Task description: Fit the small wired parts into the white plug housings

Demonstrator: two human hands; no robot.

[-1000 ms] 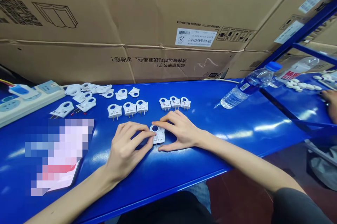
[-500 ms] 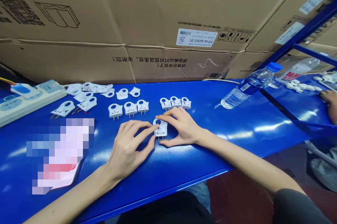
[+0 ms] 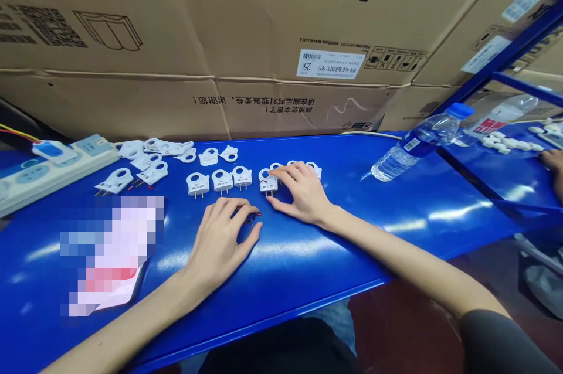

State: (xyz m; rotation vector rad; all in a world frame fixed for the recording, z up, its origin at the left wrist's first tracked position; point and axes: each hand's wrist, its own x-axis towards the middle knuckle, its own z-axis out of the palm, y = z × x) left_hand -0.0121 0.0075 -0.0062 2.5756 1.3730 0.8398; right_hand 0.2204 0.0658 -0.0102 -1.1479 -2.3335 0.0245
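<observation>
- The right hand [image 3: 303, 192] lies fingers-down on a small white two-pin plastic plug piece [image 3: 268, 182], on the glossy blue worktop [image 3: 396, 210] beside the row.
- The left hand [image 3: 222, 239] rests loosely spread, holding nothing.
- Slide it flat, pins toward you, level with its neighbours.

A single head-worn view looks forward and down from the near edge of the blue bench [image 3: 396, 210], close over it. It faces the cardboard boxes [image 3: 246, 40] along the far edge; the bench's right end and a neighbouring bench [image 3: 497, 172] show at right.
</observation>
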